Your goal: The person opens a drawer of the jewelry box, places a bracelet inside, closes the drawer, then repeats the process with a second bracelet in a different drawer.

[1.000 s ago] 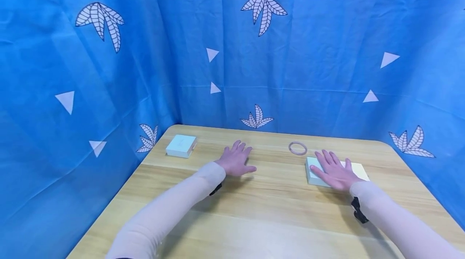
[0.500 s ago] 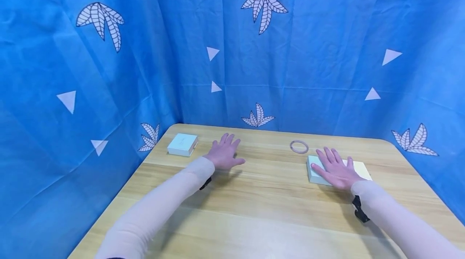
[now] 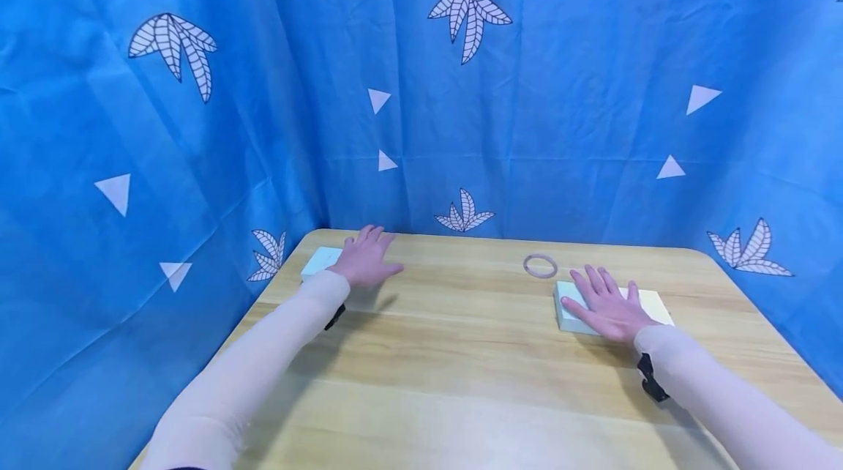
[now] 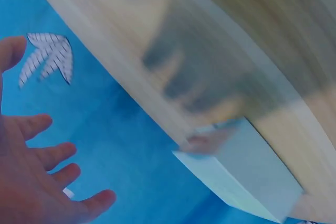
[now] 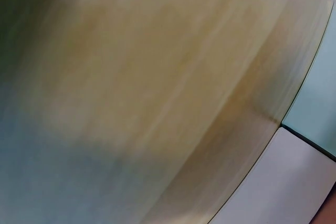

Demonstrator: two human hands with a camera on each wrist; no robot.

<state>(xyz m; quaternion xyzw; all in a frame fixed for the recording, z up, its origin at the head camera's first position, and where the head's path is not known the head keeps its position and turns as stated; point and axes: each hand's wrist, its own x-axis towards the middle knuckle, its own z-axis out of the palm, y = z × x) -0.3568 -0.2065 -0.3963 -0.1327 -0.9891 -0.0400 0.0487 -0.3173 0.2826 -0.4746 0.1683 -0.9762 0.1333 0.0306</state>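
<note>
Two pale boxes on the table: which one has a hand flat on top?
The larger box on the right, beside the ring. The right hand lies flat on it; the left hand only reaches over the small box.

We seem to be in a staged recording corner rather than a lived-in room. A blue cloth backdrop [image 3: 527,126], printed with white leaves, white triangles and pink shapes, hangs creased across the far side and wraps round on the left and right, hiding any walls. In front of it stands a plain light-wood table [image 3: 461,382] with rounded corners. We see no fittings or appliances that would mark this as a kitchen, shop or office.
</note>
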